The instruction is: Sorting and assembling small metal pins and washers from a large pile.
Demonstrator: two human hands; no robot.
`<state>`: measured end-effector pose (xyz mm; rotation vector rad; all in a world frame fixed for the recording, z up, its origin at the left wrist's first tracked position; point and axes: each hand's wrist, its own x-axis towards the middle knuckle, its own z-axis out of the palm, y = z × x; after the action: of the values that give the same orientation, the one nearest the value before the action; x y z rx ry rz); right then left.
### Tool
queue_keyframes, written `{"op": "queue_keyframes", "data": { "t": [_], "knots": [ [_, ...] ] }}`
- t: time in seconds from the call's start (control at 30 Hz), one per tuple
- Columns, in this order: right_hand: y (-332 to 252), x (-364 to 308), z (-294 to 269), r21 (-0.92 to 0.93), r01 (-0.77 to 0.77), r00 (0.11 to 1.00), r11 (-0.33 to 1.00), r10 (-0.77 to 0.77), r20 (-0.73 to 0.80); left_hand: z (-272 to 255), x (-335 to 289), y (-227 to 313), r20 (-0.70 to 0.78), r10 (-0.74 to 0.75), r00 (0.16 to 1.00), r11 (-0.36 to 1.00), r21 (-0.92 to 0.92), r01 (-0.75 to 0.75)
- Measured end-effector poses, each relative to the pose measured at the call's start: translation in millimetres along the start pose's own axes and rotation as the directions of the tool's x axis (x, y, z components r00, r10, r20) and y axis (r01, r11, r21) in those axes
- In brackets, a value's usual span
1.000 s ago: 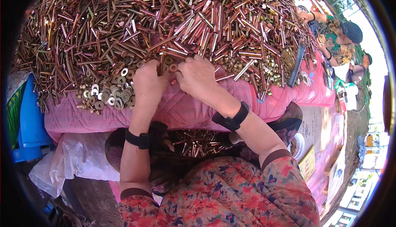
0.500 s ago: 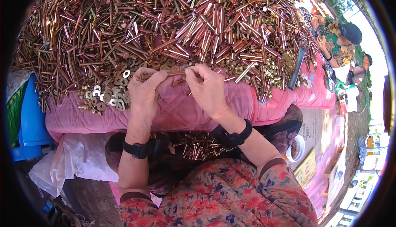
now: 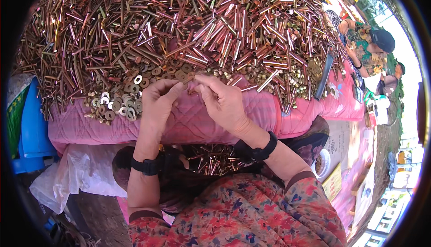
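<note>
My left hand point(image 3: 158, 100) is closed in a pinch on a thin brownish metal rod point(image 3: 188, 80), mostly hidden behind the fingers. Close beside it, my right hand point(image 3: 224, 102) has its thumb and fingers drawn together near the rod's end; what they hold is too small to make out. Both hands are over the near edge of a pink quilted cover point(image 3: 193, 123). Flat metal washers point(image 3: 130, 103) lie in a heap by my left hand. Small brassy nuts point(image 3: 296, 83) are scattered to the right of my right hand.
A large pile of metal tubes and rods point(image 3: 179, 27) covers the far side. A dark flat bar point(image 3: 324, 77) lies at right. A blue container point(image 3: 36, 123) and clear plastic sheet point(image 3: 83, 170) are at left. Another person point(image 3: 368, 49) sits at far right, near a white bucket point(image 3: 323, 162).
The rod lay level between both hands and now shows less, tilted at the fingertips. My right hand's fingertips have moved slightly left, closer to my left hand.
</note>
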<state>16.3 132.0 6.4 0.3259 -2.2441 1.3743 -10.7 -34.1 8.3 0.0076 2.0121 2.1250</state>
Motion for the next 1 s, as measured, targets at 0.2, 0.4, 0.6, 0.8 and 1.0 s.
{"op": "queue_keyframes", "data": {
  "t": [0.2,0.4,0.6,0.8,1.0],
  "knots": [
    [16.7,14.7,0.7,-0.463,0.232,0.963,0.855,-0.134,0.235,5.2,5.2,1.4,-0.061,-0.098,0.993,0.872,-0.486,0.056],
    [17.4,20.3,-5.7,-0.29,0.064,0.996,0.955,-0.043,0.081,8.7,4.4,0.8,-0.073,-0.134,0.988,0.829,-0.555,0.071],
    [6.5,30.7,-29.2,0.66,-0.344,0.897,0.668,0.442,0.02,11.5,1.1,1.2,-0.066,-0.12,0.991,0.878,-0.473,0.075],
    [10.4,25.7,-36.3,0.769,-0.362,0.871,0.527,0.484,0.079,14.6,0.6,-0.8,-0.036,-0.046,0.998,0.911,-0.411,0.028],
    [16.1,19.4,-35.8,0.887,-0.369,0.806,0.278,0.571,0.156,14.7,-0.9,-1.8,-0.054,-0.022,0.998,0.913,-0.409,-0.002]
  ]
}}
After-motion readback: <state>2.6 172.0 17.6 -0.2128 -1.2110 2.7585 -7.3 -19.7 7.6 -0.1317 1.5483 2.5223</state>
